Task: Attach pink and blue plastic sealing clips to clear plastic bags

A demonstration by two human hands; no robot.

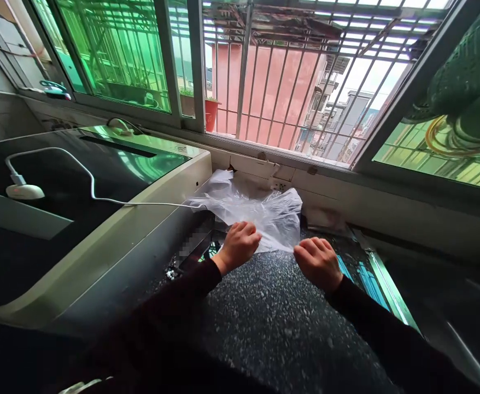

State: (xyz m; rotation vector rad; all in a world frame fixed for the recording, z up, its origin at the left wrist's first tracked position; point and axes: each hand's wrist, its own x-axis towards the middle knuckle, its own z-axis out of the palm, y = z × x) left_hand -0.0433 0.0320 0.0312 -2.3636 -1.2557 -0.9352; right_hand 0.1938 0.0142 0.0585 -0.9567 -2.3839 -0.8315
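A thin, clear plastic bag is spread out over the far end of the speckled dark countertop. My left hand is closed on the near edge of the bag, around the middle of the view. To the right, my right hand grips the bag's near right corner in a fist. The plastic is drawn taut between the two hands. Its far side lies crumpled towards the wall under the window, and whatever may be beneath it is hidden.
On the left stands a large appliance with a dark glossy top; a white cable and a small white device lie on it. A dark box sits beside the bag. Right of my right hand runs a metal-edged strip.
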